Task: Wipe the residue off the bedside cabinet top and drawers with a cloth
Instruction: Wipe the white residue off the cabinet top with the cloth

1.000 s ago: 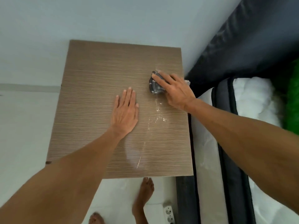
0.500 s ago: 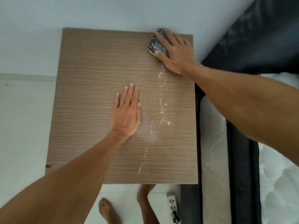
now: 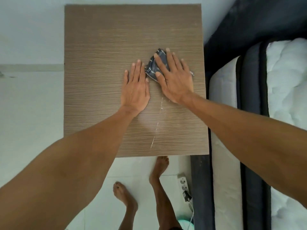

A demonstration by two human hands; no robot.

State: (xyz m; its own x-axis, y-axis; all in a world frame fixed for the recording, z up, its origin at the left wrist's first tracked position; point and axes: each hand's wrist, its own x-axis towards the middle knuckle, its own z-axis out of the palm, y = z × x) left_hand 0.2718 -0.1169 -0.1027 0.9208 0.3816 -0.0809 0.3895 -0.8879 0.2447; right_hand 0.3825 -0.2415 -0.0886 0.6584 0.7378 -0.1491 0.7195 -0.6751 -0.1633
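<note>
The brown wood-grain top of the bedside cabinet [image 3: 103, 47] fills the upper middle of the head view. A dark grey checked cloth [image 3: 153, 68] lies on its right half, pressed flat under the fingers of my right hand [image 3: 174, 80]. My left hand [image 3: 135, 90] rests palm down on the top, fingers together, just left of the cloth and almost touching it. A thin line of white residue [image 3: 157, 127] runs from below my right hand toward the front edge. The drawers are hidden below the top.
A bed with a white mattress [image 3: 285, 83] and dark frame [image 3: 201, 188] stands tight against the cabinet's right side. The wall is behind. A white power strip [image 3: 183, 181] with a plugged cable lies on the white tiled floor beside my bare feet [image 3: 126, 195].
My right hand slid the cloth from the back right corner toward the middle, next to my left hand. The residue streak behind it is gone; the front part remains.
</note>
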